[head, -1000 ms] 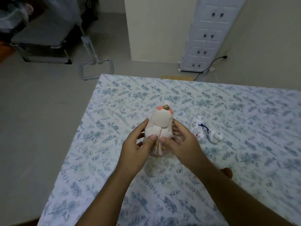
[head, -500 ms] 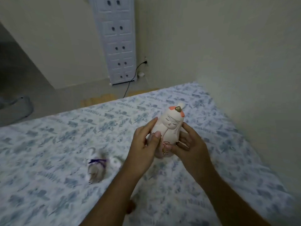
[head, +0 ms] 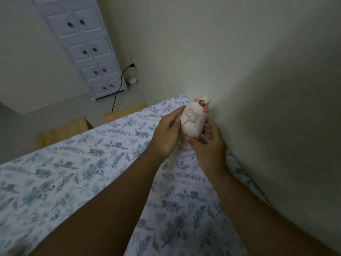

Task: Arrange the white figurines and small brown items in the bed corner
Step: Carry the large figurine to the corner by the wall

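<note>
A tall white figurine (head: 193, 120) with a drawn face, orange ears and a small brown knob on top is held upright between both hands, over the bed's far right corner beside the wall. My left hand (head: 167, 133) grips its left side, thumb and fingers on the body. My right hand (head: 208, 145) holds its lower right side and base. The figurine's bottom is hidden by my fingers, so I cannot tell if it touches the floral bedsheet (head: 96, 163). No other figurines or small brown items show in this frame.
A plain wall (head: 258, 89) runs along the bed's right edge. Beyond the bed's far edge stand wooden boxes (head: 62, 132) on the floor, a white drawer cabinet (head: 86, 47) and a black cable (head: 120, 84) plugged into a wall socket.
The figurine, held in both hands, has moved right across the bed toward the wall-side corner. The view swung right; the small white figurines on the sheet have left the frame.
</note>
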`<action>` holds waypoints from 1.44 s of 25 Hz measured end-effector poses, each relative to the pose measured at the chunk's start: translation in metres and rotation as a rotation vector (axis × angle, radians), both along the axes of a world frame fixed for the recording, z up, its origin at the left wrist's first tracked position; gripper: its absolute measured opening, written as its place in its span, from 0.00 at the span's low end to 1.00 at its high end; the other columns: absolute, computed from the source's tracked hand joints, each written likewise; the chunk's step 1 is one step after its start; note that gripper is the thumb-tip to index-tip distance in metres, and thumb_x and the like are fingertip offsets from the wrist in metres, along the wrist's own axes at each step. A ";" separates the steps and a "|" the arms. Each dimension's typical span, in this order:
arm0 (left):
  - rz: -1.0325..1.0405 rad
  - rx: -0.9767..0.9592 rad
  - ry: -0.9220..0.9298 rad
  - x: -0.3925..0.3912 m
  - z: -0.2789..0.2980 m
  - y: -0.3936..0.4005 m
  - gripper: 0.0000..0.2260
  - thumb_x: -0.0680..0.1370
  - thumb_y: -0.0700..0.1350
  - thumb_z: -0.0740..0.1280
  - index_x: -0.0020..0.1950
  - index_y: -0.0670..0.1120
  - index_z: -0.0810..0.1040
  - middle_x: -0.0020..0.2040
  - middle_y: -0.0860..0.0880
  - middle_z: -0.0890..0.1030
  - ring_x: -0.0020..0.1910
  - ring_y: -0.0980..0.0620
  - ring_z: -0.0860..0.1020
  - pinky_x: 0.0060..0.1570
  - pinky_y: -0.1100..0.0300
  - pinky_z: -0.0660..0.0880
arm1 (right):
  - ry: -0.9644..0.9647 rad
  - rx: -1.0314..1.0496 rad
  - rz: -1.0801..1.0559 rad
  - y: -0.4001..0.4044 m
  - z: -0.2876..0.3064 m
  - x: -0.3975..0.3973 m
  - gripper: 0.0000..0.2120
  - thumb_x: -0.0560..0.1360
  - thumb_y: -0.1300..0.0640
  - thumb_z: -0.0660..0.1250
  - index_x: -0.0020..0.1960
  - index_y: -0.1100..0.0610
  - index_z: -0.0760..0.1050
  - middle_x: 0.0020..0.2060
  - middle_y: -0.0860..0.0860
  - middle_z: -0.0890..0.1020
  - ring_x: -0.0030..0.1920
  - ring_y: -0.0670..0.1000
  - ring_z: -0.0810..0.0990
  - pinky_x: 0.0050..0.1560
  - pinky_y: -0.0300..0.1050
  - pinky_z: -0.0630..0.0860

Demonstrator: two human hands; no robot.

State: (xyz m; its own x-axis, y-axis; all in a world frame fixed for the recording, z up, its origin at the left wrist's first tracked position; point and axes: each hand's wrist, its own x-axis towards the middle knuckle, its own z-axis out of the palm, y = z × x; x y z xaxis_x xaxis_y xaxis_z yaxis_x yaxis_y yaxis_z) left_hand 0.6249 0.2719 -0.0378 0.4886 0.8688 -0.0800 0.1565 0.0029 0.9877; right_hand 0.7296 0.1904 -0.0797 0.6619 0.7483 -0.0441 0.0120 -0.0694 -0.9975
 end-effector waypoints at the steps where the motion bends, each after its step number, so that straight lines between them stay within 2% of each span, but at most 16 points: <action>1: -0.008 -0.011 0.012 0.010 -0.007 0.012 0.17 0.85 0.38 0.55 0.69 0.49 0.76 0.57 0.61 0.81 0.49 0.70 0.80 0.54 0.68 0.77 | 0.002 0.001 -0.041 0.009 -0.005 0.007 0.28 0.68 0.67 0.79 0.60 0.43 0.76 0.56 0.47 0.84 0.58 0.45 0.84 0.58 0.53 0.83; 3: -0.009 -0.031 0.017 0.021 -0.014 0.028 0.16 0.85 0.39 0.56 0.70 0.46 0.76 0.50 0.62 0.84 0.38 0.68 0.81 0.43 0.69 0.79 | -0.014 0.015 -0.097 0.021 -0.012 0.014 0.29 0.68 0.67 0.79 0.59 0.43 0.73 0.56 0.47 0.84 0.57 0.45 0.83 0.57 0.52 0.83; 5: 0.003 -0.044 0.028 0.025 -0.018 0.036 0.15 0.85 0.40 0.57 0.70 0.45 0.76 0.47 0.62 0.85 0.35 0.66 0.80 0.38 0.69 0.78 | -0.025 0.033 -0.122 0.029 -0.019 0.015 0.28 0.67 0.66 0.80 0.60 0.47 0.73 0.57 0.48 0.83 0.58 0.45 0.83 0.57 0.51 0.83; 7: 0.011 -0.061 0.024 0.026 -0.024 0.039 0.15 0.85 0.42 0.57 0.70 0.46 0.76 0.56 0.56 0.84 0.43 0.63 0.81 0.45 0.66 0.78 | -0.035 0.033 -0.143 0.031 -0.023 0.010 0.28 0.68 0.65 0.80 0.62 0.51 0.72 0.59 0.50 0.83 0.59 0.46 0.83 0.58 0.51 0.83; 9: 0.019 -0.039 0.026 0.026 -0.031 0.039 0.16 0.85 0.46 0.58 0.71 0.49 0.76 0.65 0.48 0.81 0.56 0.53 0.80 0.59 0.55 0.76 | -0.049 0.044 -0.158 0.030 -0.025 0.005 0.29 0.68 0.64 0.80 0.64 0.54 0.71 0.60 0.50 0.82 0.61 0.45 0.82 0.59 0.51 0.82; 10: 0.025 -0.026 0.026 0.026 -0.036 0.038 0.16 0.84 0.49 0.58 0.70 0.51 0.76 0.66 0.48 0.80 0.61 0.48 0.79 0.65 0.48 0.74 | -0.065 0.046 -0.157 0.030 -0.027 0.005 0.29 0.69 0.64 0.80 0.65 0.55 0.70 0.61 0.49 0.81 0.61 0.45 0.81 0.59 0.51 0.82; 12: 0.044 0.006 0.020 0.029 -0.044 0.037 0.17 0.83 0.52 0.57 0.70 0.53 0.76 0.68 0.50 0.79 0.67 0.49 0.76 0.69 0.42 0.71 | -0.101 0.039 -0.141 0.031 -0.028 0.005 0.29 0.70 0.63 0.79 0.65 0.54 0.70 0.60 0.48 0.80 0.62 0.43 0.80 0.60 0.50 0.81; 18: 0.050 -0.002 -0.035 0.032 -0.043 0.031 0.17 0.84 0.50 0.57 0.71 0.52 0.75 0.69 0.50 0.78 0.69 0.52 0.75 0.70 0.45 0.71 | -0.132 0.023 -0.090 0.029 -0.030 0.009 0.29 0.71 0.61 0.78 0.66 0.50 0.69 0.61 0.48 0.79 0.63 0.44 0.80 0.59 0.51 0.82; 21: 0.083 -0.023 0.047 0.014 -0.033 0.020 0.17 0.85 0.50 0.56 0.74 0.53 0.72 0.74 0.52 0.74 0.72 0.57 0.70 0.73 0.55 0.66 | -0.239 -0.066 -0.047 0.022 -0.030 0.013 0.30 0.72 0.49 0.77 0.69 0.48 0.68 0.66 0.49 0.78 0.66 0.47 0.78 0.62 0.53 0.80; 24: 0.148 0.070 0.228 -0.036 -0.027 -0.007 0.18 0.85 0.53 0.55 0.74 0.54 0.71 0.75 0.53 0.71 0.72 0.59 0.67 0.71 0.59 0.62 | -0.456 -0.256 -0.039 -0.004 -0.026 -0.001 0.31 0.75 0.41 0.67 0.75 0.48 0.65 0.74 0.50 0.72 0.73 0.52 0.71 0.67 0.58 0.75; 27: 0.230 0.124 0.371 -0.112 -0.026 -0.051 0.20 0.85 0.54 0.55 0.76 0.52 0.68 0.78 0.52 0.68 0.77 0.55 0.61 0.76 0.55 0.56 | -0.589 -0.318 0.038 -0.035 -0.015 -0.048 0.29 0.79 0.44 0.64 0.77 0.53 0.65 0.76 0.53 0.69 0.76 0.54 0.67 0.72 0.58 0.70; 30: 0.289 0.165 0.545 -0.201 -0.028 -0.101 0.22 0.85 0.53 0.56 0.78 0.50 0.65 0.79 0.51 0.65 0.80 0.52 0.56 0.79 0.48 0.51 | -0.668 -0.336 0.273 -0.058 -0.008 -0.122 0.27 0.81 0.47 0.62 0.78 0.53 0.65 0.77 0.51 0.67 0.78 0.52 0.62 0.77 0.56 0.62; 32: 0.325 0.155 0.638 -0.264 -0.026 -0.137 0.23 0.84 0.54 0.55 0.79 0.47 0.64 0.80 0.49 0.64 0.81 0.50 0.54 0.79 0.49 0.48 | -0.726 -0.338 0.437 -0.074 -0.006 -0.183 0.26 0.82 0.47 0.61 0.78 0.53 0.64 0.78 0.50 0.66 0.79 0.51 0.60 0.78 0.55 0.58; 36: 0.381 0.184 0.780 -0.363 -0.019 -0.195 0.29 0.81 0.57 0.52 0.80 0.47 0.60 0.81 0.50 0.59 0.81 0.51 0.50 0.78 0.54 0.43 | -0.800 -0.298 0.707 -0.109 -0.008 -0.295 0.26 0.82 0.47 0.62 0.78 0.52 0.64 0.79 0.49 0.65 0.80 0.50 0.58 0.79 0.52 0.57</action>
State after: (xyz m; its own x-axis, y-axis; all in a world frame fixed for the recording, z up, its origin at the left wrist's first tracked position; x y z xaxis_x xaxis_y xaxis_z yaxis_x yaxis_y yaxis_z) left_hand 0.2615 0.0773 -0.0565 0.0279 0.9933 -0.1125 0.8062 0.0442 0.5901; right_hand 0.4349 0.0818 -0.0875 0.0076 0.9993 -0.0359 0.7768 -0.0285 -0.6291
